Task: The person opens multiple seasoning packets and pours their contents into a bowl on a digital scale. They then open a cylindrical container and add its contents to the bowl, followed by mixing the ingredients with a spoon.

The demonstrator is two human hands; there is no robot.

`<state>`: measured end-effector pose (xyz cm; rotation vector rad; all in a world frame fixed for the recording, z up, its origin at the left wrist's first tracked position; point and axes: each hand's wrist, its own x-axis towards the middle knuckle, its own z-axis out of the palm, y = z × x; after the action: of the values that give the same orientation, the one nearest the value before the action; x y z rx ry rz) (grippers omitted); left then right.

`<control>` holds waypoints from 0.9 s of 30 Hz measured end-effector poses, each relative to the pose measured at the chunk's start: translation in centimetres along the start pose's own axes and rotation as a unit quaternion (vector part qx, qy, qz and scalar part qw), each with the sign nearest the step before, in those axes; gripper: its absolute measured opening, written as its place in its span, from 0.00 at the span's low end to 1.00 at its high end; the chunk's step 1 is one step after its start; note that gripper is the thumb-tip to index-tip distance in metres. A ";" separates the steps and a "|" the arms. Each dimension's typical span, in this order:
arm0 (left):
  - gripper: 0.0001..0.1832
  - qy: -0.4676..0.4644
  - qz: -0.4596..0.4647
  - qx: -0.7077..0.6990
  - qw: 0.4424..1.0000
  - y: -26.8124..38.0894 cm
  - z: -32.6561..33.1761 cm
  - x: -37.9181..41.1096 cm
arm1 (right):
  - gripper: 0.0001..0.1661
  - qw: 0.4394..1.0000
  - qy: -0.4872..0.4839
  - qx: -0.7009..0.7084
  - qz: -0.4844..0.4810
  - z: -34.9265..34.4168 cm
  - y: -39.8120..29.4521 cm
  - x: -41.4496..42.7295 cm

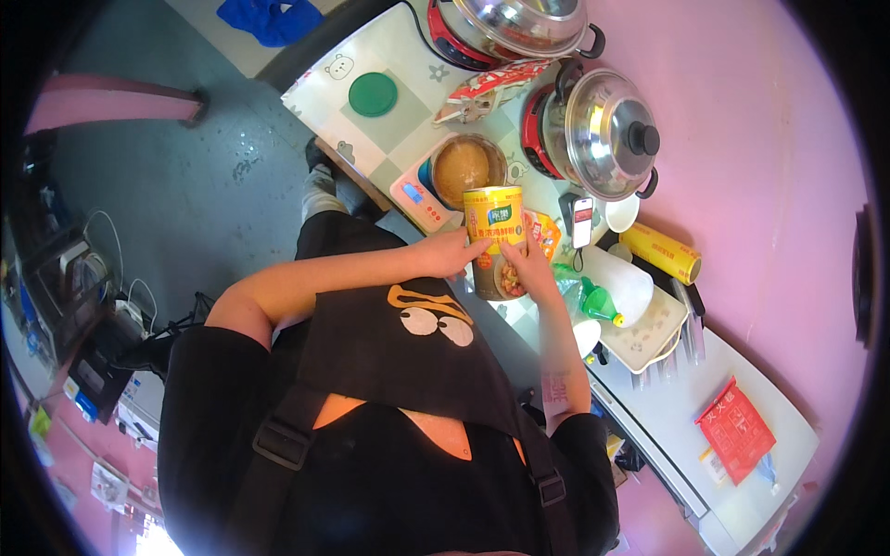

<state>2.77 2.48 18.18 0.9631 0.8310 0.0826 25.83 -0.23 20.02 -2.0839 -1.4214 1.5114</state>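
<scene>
Both of my hands hold a yellow seasoning can (498, 243) bearing writing, upright in the picture. My left hand (448, 251) grips it at its left side, and my right hand (530, 267) at its right side, the thumbs on its front. Just beyond the can, a container of brown powder (462, 167) stands on a pink kitchen scale (424, 201), whose display is lit. A yellow-orange packet (546, 233) lies partly hidden behind my right hand. A round green lid (373, 94) lies on the patterned tablecloth.
Two lidded pots, one nearer (605, 132) and one farther (521, 24), stand on red cookers along the wall. A red-and-white bag (487, 90), phone (582, 222), green bottle (598, 302), yellow roll (660, 254), cream tray (643, 337) and red packet (740, 431) are also about.
</scene>
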 end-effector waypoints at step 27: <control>0.37 -0.029 0.027 0.059 0.997 -1.1 0.0 0.2 | 0.48 0.999 0.007 0.031 0.026 0.0 -1.3 -1.9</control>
<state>2.57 1.96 17.24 1.0949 0.7637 0.0527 25.06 -1.01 22.03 -2.1058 -1.3088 1.5359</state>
